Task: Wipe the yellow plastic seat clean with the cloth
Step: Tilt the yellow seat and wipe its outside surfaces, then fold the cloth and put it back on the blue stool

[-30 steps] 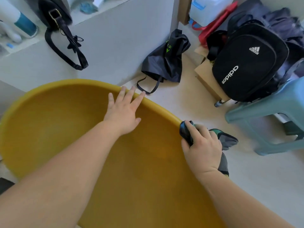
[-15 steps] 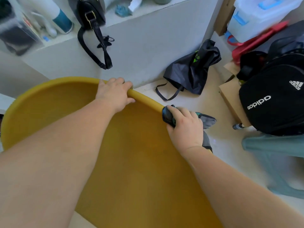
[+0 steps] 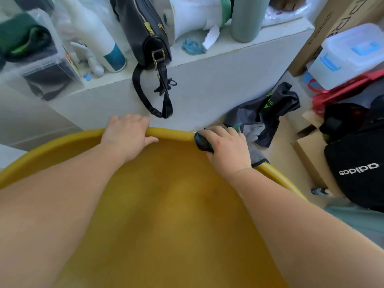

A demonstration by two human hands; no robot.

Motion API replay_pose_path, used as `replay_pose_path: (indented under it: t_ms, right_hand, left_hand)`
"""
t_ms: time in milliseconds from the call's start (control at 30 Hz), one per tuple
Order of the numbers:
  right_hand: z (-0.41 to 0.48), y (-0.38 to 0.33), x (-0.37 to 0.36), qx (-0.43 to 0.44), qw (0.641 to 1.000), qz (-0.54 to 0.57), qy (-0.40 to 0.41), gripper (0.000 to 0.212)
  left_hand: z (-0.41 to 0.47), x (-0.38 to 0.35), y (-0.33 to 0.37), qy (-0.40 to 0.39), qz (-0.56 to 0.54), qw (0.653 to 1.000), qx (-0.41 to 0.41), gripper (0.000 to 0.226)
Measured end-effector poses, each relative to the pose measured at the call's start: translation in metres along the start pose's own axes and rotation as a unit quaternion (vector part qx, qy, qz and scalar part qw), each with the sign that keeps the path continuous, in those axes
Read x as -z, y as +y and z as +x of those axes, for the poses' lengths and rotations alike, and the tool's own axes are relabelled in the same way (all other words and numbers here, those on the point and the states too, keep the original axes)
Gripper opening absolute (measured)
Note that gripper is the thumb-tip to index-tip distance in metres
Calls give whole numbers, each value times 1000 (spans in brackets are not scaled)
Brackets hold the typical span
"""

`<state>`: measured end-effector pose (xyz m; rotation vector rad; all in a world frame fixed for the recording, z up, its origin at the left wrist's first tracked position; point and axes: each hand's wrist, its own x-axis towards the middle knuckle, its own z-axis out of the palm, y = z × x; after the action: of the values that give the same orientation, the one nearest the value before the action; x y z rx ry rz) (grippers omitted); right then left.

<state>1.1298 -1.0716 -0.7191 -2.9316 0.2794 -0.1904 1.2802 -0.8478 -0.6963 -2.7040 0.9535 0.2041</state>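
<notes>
As the right hand (image 3: 226, 148) bunches a grey-and-teal cloth (image 3: 256, 155) tight against the rolled rim (image 3: 172, 134) at centre right of the frame, the left hand (image 3: 126, 135) grips the same rim just to its left. Its fingers are curled over the far edge and its thumb lies on the inner face, steadying the yellow plastic seat (image 3: 166, 204) that fills the lower half of the frame. The step in hand appears to be wiping the rim. The next move likely calls for sliding the cloth along toward the left hand, which would have to shift aside, or down into the dull, faintly mottled hollow. The seat is hard, smooth, rounded moulded plastic; the cloth is soft and crumpled. Beyond, a black handbag (image 3: 149, 38) dangles its strap over a pale ledge (image 3: 207, 80) at top centre, a dark fabric bag (image 3: 270, 104) slumps on the floor at right, and a black backpack (image 3: 357, 169) sits at the right edge.
</notes>
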Motion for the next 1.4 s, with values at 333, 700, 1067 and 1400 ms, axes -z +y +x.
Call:
replay_pose_path:
  t_ms: [333, 700, 1067, 1400]
  right_hand:
    - [101, -99, -37, 64, 995, -71, -14, 51]
    - [137, -105, -40, 102, 989, -111, 0, 47]
    - [141, -114, 13, 61, 990, 129, -22, 48]
    - [39, -114, 191, -146, 872, 461, -80, 53]
  left_hand:
    - [-20, -40, -118, 19, -44, 997, 62, 47]
    - [-1, -23, -142, -21, -22, 999, 36, 38]
    - [-14, -4, -119, 17, -122, 974, 189, 54]
    - [-127, 159, 38, -43, -623, 766, 152, 100]
